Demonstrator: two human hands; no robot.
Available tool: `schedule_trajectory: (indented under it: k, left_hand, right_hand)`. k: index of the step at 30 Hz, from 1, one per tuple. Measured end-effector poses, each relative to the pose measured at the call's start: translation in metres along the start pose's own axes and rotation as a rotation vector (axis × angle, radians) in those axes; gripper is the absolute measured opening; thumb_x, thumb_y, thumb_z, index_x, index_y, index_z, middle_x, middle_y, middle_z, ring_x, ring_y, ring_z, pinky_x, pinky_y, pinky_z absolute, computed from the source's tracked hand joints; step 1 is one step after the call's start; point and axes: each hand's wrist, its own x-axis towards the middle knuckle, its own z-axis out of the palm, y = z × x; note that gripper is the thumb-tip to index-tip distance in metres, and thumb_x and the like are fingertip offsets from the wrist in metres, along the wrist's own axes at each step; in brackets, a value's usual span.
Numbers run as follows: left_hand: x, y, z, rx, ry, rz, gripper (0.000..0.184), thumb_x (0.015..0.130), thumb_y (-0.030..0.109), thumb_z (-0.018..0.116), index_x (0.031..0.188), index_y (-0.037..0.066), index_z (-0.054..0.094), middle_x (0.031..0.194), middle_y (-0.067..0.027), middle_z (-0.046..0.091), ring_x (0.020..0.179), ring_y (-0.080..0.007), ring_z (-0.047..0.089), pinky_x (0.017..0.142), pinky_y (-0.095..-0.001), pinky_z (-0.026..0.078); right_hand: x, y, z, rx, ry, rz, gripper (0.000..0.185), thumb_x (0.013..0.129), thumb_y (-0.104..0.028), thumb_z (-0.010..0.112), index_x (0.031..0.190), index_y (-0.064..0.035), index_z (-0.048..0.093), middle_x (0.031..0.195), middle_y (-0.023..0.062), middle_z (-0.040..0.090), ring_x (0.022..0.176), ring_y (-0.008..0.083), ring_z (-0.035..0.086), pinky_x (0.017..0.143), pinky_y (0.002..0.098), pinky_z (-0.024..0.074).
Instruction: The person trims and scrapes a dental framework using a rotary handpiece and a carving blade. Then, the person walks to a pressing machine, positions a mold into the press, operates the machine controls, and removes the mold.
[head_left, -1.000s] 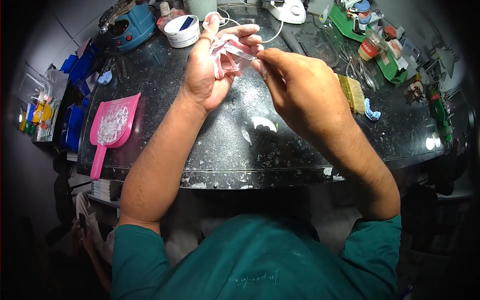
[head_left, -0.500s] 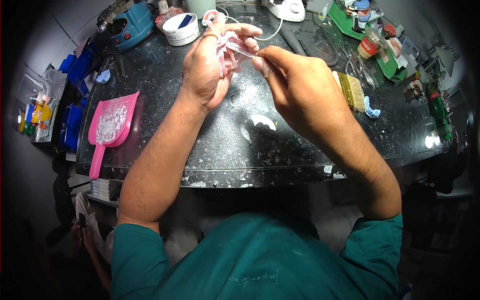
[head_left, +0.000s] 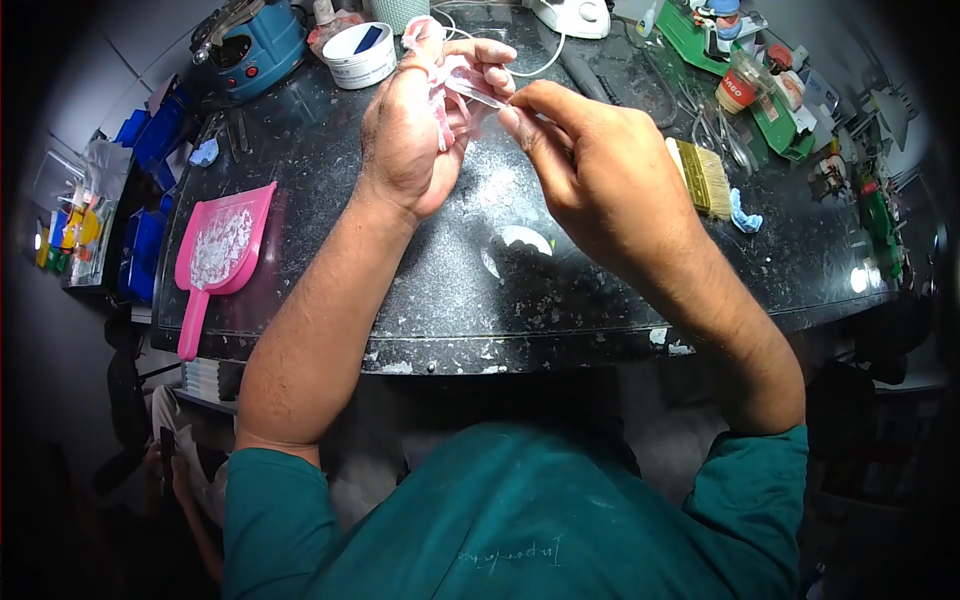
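My left hand [head_left: 398,140] is raised over the bench, its fingers curled round a soft pink-and-white smeared material [head_left: 440,108]. More of this material covers the tip of the thumb. A thin, clear strip [head_left: 482,94] runs from the left palm towards the right. Its far end is pinched between the thumb and forefinger of my right hand [head_left: 610,165]. What the strip is made of, and whether it joins the pink material, I cannot make out. Broken white pieces [head_left: 525,238] lie on the bench below the hands.
A pink dustpan [head_left: 228,240] with white debris lies left on the black bench [head_left: 440,300]. Behind are a blue machine [head_left: 262,55] and a white tub [head_left: 358,58]. A brush [head_left: 702,178], crumpled blue paper [head_left: 745,212], and green trays [head_left: 785,130] are right. Another person's hands [head_left: 170,470] show lower left.
Both hands have shifted very slightly to the left, and the right fingertips have moved up a little along with the strip's end. Both grips look the same.
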Motion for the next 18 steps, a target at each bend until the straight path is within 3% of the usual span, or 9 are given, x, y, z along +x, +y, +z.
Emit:
schedule_trajectory:
  k: [3,6,9,12,14,16,18]
  left_hand:
    - [-0.001,0.001,0.007,0.029,0.069,0.023,0.05,0.105,0.03,0.027,0.101,-0.004,0.062,0.095,-0.0142,0.066,0.087,-0.0185,0.061,0.084,-0.0306,0.049]
    - [-0.002,-0.004,0.008,0.285,0.119,0.039,0.049,0.105,0.031,0.027,0.1,-0.003,0.063,0.095,-0.0138,0.067,0.085,-0.0172,0.061,0.081,-0.0299,0.049]
    - [-0.004,-0.008,0.009,0.366,0.209,-0.071,0.048,0.105,0.032,0.03,0.099,-0.003,0.063,0.091,-0.0128,0.067,0.081,-0.0156,0.061,0.077,-0.0283,0.049]
    - [-0.001,-0.016,0.008,0.22,0.344,0.052,0.047,0.105,0.031,0.032,0.098,-0.003,0.063,0.088,-0.0122,0.067,0.078,-0.0146,0.061,0.074,-0.0265,0.048]
    - [-0.001,-0.019,0.004,0.272,0.387,0.09,0.046,0.104,0.03,0.033,0.097,-0.005,0.063,0.087,-0.011,0.066,0.077,-0.0139,0.06,0.073,-0.0255,0.048]
    - [-0.003,-0.024,0.007,0.336,0.431,0.097,0.046,0.104,0.029,0.034,0.099,-0.006,0.063,0.086,-0.0104,0.066,0.077,-0.0141,0.06,0.072,-0.0255,0.048]
    - [-0.001,-0.025,0.002,0.262,0.429,0.082,0.049,0.104,0.03,0.03,0.105,-0.007,0.063,0.086,-0.0108,0.066,0.077,-0.0148,0.06,0.069,-0.0258,0.048]
  right_hand:
    - [0.001,0.0,-0.003,-0.055,-0.02,-0.03,0.02,0.091,-0.017,0.054,0.099,-0.0015,0.064,0.078,0.0218,0.066,0.074,0.039,0.066,0.069,0.0486,0.0537]
    - [0.002,-0.002,-0.009,-0.115,-0.046,-0.051,0.019,0.088,-0.014,0.055,0.096,0.0006,0.065,0.077,0.0234,0.065,0.074,0.0391,0.066,0.069,0.0475,0.0545]
    - [0.008,0.004,-0.009,-0.133,-0.082,-0.063,0.018,0.084,-0.011,0.056,0.09,0.0028,0.066,0.075,0.0249,0.065,0.073,0.0393,0.067,0.07,0.0466,0.0553]
    - [0.015,0.005,0.007,-0.057,-0.044,-0.113,0.016,0.081,-0.008,0.058,0.084,0.006,0.066,0.074,0.0255,0.065,0.074,0.0395,0.068,0.072,0.0462,0.0559]
    - [0.015,0.009,0.027,-0.024,-0.032,-0.037,0.022,0.09,-0.015,0.055,0.095,0.0031,0.067,0.078,0.0267,0.064,0.076,0.0423,0.064,0.071,0.0467,0.0519]
    - [0.016,0.006,0.039,-0.066,-0.007,0.028,0.025,0.092,-0.016,0.051,0.086,0.0042,0.064,0.076,0.0274,0.064,0.076,0.0445,0.064,0.073,0.0502,0.0514]
    - [0.018,0.005,0.044,-0.063,-0.024,0.03,0.023,0.092,-0.016,0.051,0.091,0.0038,0.063,0.076,0.028,0.064,0.076,0.0449,0.064,0.072,0.0508,0.0513]
